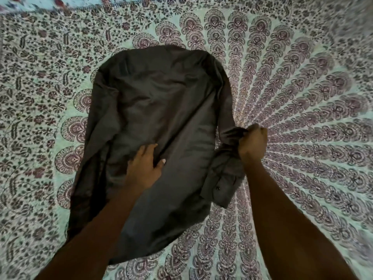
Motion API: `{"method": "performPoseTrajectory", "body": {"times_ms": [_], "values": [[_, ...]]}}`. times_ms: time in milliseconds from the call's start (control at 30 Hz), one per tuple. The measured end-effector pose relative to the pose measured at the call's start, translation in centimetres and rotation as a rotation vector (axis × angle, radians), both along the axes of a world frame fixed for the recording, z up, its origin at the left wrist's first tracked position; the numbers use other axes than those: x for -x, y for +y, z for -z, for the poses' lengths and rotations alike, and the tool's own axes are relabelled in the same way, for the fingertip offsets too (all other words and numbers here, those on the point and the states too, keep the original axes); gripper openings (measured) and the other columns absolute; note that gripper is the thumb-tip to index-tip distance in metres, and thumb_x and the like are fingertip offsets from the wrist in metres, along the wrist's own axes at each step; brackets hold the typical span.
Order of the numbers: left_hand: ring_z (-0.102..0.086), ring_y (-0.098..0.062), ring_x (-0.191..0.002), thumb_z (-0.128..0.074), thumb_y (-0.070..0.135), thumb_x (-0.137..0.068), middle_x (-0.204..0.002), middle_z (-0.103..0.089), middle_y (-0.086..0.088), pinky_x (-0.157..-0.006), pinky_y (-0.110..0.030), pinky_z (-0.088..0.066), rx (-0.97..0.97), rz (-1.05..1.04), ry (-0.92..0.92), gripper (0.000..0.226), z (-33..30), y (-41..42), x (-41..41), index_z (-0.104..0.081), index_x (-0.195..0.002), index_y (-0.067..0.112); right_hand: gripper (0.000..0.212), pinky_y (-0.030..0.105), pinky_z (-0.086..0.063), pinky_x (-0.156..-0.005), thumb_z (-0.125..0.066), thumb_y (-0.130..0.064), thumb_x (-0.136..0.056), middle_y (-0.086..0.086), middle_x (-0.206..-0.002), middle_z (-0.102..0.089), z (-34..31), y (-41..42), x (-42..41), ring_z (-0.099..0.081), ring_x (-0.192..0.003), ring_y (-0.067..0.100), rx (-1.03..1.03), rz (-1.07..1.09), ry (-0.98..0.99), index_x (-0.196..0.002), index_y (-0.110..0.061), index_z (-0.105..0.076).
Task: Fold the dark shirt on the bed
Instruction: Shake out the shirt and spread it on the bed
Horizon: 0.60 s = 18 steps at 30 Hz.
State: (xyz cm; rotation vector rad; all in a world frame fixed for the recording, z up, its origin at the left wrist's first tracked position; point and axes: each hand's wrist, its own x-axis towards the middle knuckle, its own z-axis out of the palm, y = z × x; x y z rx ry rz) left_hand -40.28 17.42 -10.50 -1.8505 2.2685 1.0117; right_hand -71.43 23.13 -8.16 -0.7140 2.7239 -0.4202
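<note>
The dark shirt [161, 102] lies spread on the bed, back side up, its shoulders toward the far end and its hem toward me. My left hand [144, 165] rests flat on the lower middle of the shirt, fingers spread. To the right of the body, my right hand [253, 143] is closed in a fist around the right sleeve [227, 168]. The sleeve is bunched and lifted at the grip, and its cuff with a dark button hangs below my fist. The left sleeve lies along the shirt's left edge.
The bed [302, 87] is covered by a pale green sheet with a dense purple and black mandala print. A second floral cloth [40, 5] shows along the far left edge.
</note>
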Motion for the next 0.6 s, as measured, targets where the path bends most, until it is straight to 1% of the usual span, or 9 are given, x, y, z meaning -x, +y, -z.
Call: {"method": "performPoseTrajectory", "body": {"times_ms": [100, 167, 233, 300, 400, 433, 500, 567, 600], "values": [[-0.048, -0.036, -0.115, -0.073, 0.026, -0.078, -0.133, -0.043, -0.011, -0.093, -0.051, -0.044, 0.285, 0.128, -0.13, 0.053, -2.2, 1.9, 2.4, -0.053, -0.127, 0.021, 0.08, 0.066, -0.038, -0.103, -0.066, -0.053, -0.089, 0.026, -0.156, -0.019, -0.4, 1.2, -0.2, -0.028, -0.138, 0.051, -0.162, 0.051, -0.093, -0.149, -0.017, -0.028], [-0.055, -0.034, -0.101, -0.073, 0.024, -0.076, -0.119, -0.049, -0.009, -0.082, -0.045, -0.05, 0.428, 0.246, 0.013, 0.037, -3.2, 3.9, 3.7, -0.058, -0.109, 0.02, 0.105, 0.069, -0.031, -0.106, -0.066, -0.069, -0.082, 0.029, -0.16, -0.008, 0.0, 2.7, -1.9, -0.019, -0.142, 0.055, -0.189, 0.099, -0.184, -0.156, -0.018, -0.012], [-0.06, -0.033, -0.105, -0.063, 0.042, -0.087, -0.121, -0.055, -0.007, -0.085, -0.041, -0.053, 0.199, 0.342, 0.072, 0.031, -3.4, 6.9, 4.9, -0.057, -0.108, 0.021, 0.114, 0.064, -0.036, -0.105, -0.075, -0.064, -0.077, 0.031, -0.155, -0.017, 0.9, 5.1, -3.9, -0.029, -0.137, 0.057, -0.182, 0.107, -0.254, -0.155, -0.013, -0.01], [-0.058, -0.03, -0.116, -0.055, 0.064, -0.084, -0.127, -0.054, -0.005, -0.091, -0.041, -0.053, -0.088, 0.495, -0.123, 0.054, -3.1, 9.6, 5.6, -0.055, -0.116, 0.021, 0.1, 0.055, -0.046, -0.1, -0.081, -0.043, -0.079, 0.031, -0.142, -0.037, 1.6, 7.2, -5.3, -0.047, -0.125, 0.053, -0.139, 0.07, -0.304, -0.149, -0.005, -0.02], [-0.055, -0.031, -0.118, -0.056, 0.055, -0.086, -0.126, -0.051, -0.006, -0.09, -0.042, -0.053, -0.081, 0.669, -0.278, 0.045, -1.9, 12.6, 5.7, -0.057, -0.114, 0.02, 0.048, 0.044, -0.05, -0.091, -0.071, -0.018, -0.089, 0.028, -0.121, -0.062, 1.6, 8.3, -5.1, -0.062, -0.111, 0.043, -0.025, 0.067, -0.326, -0.127, 0.003, -0.05], [-0.058, -0.03, -0.116, -0.057, 0.045, -0.091, -0.122, -0.056, -0.006, -0.089, -0.04, -0.052, -0.104, 0.665, -0.227, 0.032, -1.7, 13.1, 5.7, -0.06, -0.109, 0.019, 0.035, 0.043, -0.051, -0.09, -0.068, -0.015, -0.091, 0.027, -0.116, -0.065, 1.3, 8.4, -4.7, -0.064, -0.108, 0.041, 0.02, 0.076, -0.305, -0.119, 0.003, -0.058], [-0.065, -0.027, -0.096, -0.064, 0.028, -0.094, -0.095, -0.061, -0.005, -0.077, -0.033, -0.049, -0.319, 0.563, 0.072, 0.013, -1.7, 13.6, 5.8, -0.06, -0.089, 0.017, 0.025, 0.039, -0.051, -0.088, -0.063, -0.014, -0.091, 0.022, -0.111, -0.066, 0.2, 8.4, -3.6, -0.064, -0.104, 0.037, 0.148, 0.132, -0.24, -0.11, 0.003, -0.063], [-0.055, -0.014, -0.067, -0.069, 0.016, -0.093, -0.07, -0.05, 0.001, -0.063, -0.026, -0.041, -0.557, 0.425, 0.362, 0.027, -2.1, 13.8, 6.2, -0.052, -0.072, 0.017, 0.024, 0.035, -0.046, -0.089, -0.059, -0.011, -0.092, 0.015, -0.108, -0.063, -1.3, 8.4, -2.3, -0.061, -0.102, 0.031, 0.293, 0.213, -0.254, -0.111, 0.003, -0.061], [-0.05, -0.009, -0.063, -0.067, 0.012, -0.094, -0.065, -0.047, 0.003, -0.061, -0.023, -0.039, -0.623, 0.411, 0.416, 0.031, -2.3, 13.7, 6.4, -0.051, -0.069, 0.017, 0.024, 0.034, -0.045, -0.089, -0.058, -0.009, -0.093, 0.013, -0.106, -0.062, -2.0, 8.5, -1.6, -0.06, -0.102, 0.03, 0.341, 0.239, -0.289, -0.113, 0.003, -0.06]]}}
